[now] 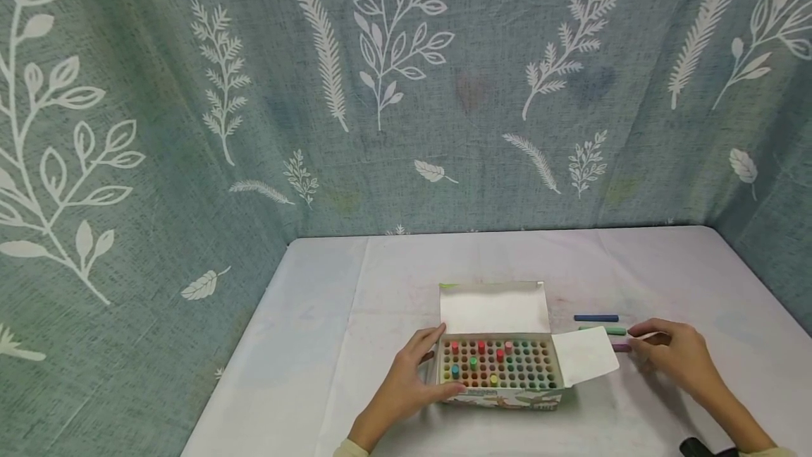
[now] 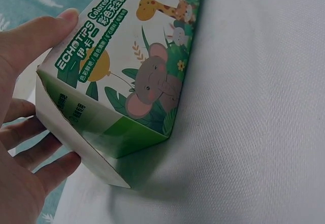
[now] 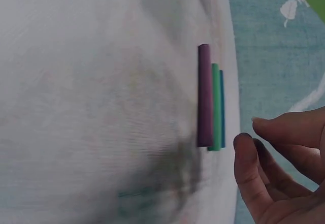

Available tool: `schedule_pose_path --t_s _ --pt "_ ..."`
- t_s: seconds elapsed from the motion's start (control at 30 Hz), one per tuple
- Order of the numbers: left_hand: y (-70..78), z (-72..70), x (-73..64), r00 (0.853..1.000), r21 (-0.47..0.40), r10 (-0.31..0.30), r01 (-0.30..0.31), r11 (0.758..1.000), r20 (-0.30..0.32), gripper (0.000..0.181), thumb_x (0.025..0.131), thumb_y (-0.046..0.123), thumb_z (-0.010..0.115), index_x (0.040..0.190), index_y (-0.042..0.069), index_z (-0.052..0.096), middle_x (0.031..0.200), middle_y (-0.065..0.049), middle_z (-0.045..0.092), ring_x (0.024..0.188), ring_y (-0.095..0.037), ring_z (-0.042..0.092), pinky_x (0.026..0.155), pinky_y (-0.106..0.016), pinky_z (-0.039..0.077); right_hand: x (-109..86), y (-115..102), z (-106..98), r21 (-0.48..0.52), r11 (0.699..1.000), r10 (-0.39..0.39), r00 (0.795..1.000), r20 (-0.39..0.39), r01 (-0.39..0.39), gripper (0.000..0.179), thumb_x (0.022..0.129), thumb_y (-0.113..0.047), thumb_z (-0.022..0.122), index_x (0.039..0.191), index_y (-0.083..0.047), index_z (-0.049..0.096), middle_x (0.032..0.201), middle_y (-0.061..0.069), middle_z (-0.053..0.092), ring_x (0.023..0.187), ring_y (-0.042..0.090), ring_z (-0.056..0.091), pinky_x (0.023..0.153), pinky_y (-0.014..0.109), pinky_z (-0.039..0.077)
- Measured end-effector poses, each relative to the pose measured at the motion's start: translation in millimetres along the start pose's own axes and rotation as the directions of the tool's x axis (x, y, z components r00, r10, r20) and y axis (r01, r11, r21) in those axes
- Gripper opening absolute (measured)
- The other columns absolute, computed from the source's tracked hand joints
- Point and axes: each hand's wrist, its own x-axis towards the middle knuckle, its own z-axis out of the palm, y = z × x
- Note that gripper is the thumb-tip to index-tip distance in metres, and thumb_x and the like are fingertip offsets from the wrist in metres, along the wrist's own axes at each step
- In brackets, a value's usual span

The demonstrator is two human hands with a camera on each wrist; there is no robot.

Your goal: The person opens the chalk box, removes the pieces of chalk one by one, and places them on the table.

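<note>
A white cardboard box of colored chalk stands on the table with its top lid raised and a side flap folded out. Its holed insert carries several chalk ends in red, green, blue and yellow. My left hand grips the box's left end, thumb on the printed front and fingers by the end flap. At the box's right lie a blue chalk, a green chalk and a purple chalk. Close to their right ends hovers my right hand, its thumb and forefinger apart with nothing between them.
A white cloth covers the table. Patterned blue-green curtains hang behind it and at both sides. A black object shows at the lower edge near the right forearm.
</note>
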Motion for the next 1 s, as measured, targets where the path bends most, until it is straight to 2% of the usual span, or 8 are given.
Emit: schedule_pose_path --t_s 0.17,0.27,0.43,0.77,0.87,1.0 --pt "-0.2 -0.4 0.0 1.000 0.002 0.009 -0.009 1.000 0.000 0.086 0.067 0.040 0.074 0.138 0.020 0.030 0.129 0.003 0.037 0.118 -0.017 0.039 0.092 -0.033 0.044 1.3 -5.0 -5.7 -0.006 0.998 -0.063 0.997 -0.032 0.063 0.024 0.078 -0.028 0.067 0.091 -0.007 0.064 0.078 0.007 0.064 0.058 0.015 0.058 0.041 0.033 0.047" --pt "-0.3 0.0 0.1 1.000 0.001 0.006 -0.006 1.000 -0.001 0.086 0.066 0.039 0.075 0.137 0.020 0.030 0.129 0.004 0.038 0.118 -0.017 0.039 0.092 -0.033 0.044 0.1 -12.7 -10.0 0.003 0.994 -0.106 0.994 -0.039 0.106 0.024 0.079 -0.027 0.066 0.092 -0.007 0.064 0.080 0.006 0.064 0.061 0.015 0.059 0.043 0.034 0.049" --pt "-0.8 0.4 0.5 1.000 -0.006 -0.002 0.002 1.000 -0.002 0.086 0.066 0.037 0.075 0.137 0.021 0.030 0.129 0.005 0.037 0.117 -0.016 0.039 0.092 -0.032 0.044 -3.9 -32.8 -17.3 -0.009 0.984 -0.181 0.982 -0.059 0.180 0.019 0.080 -0.022 0.065 0.092 -0.007 0.064 0.085 0.008 0.063 0.065 0.015 0.060 0.047 0.026 0.051" --pt "0.2 -0.6 -0.9 0.999 -0.021 -0.038 0.038 0.999 0.009 0.086 0.066 0.040 0.075 0.137 0.024 0.029 0.128 0.008 0.037 0.117 -0.013 0.038 0.093 -0.032 0.043 -8.4 -66.9 -19.8 0.003 0.965 -0.262 0.962 -0.082 0.263 0.010 0.079 -0.019 0.066 0.088 -0.015 0.063 0.082 0.001 0.061 0.064 0.005 0.057 0.051 0.020 0.051" --pt "0.4 -0.5 -1.2 0.999 -0.027 -0.043 0.043 0.999 0.012 0.085 0.067 0.040 0.074 0.137 0.025 0.029 0.128 0.009 0.037 0.117 -0.013 0.038 0.093 -0.033 0.043 -9.6 -75.7 -18.6 0.016 0.957 -0.286 0.955 -0.081 0.288 0.009 0.078 -0.017 0.067 0.087 -0.015 0.064 0.082 -0.001 0.061 0.068 0.002 0.056 0.052 0.019 0.052" --pt "-0.4 -0.3 -0.7 0.999 -0.023 -0.038 0.038 0.999 0.011 0.085 0.067 0.040 0.074 0.137 0.026 0.029 0.128 0.009 0.036 0.118 -0.013 0.038 0.093 -0.033 0.043 -12.6 -87.8 -18.0 0.098 0.946 -0.307 0.951 -0.042 0.310 0.009 0.078 -0.015 0.067 0.087 -0.014 0.064 0.083 -0.001 0.060 0.066 0.008 0.058 0.050 0.023 0.053"
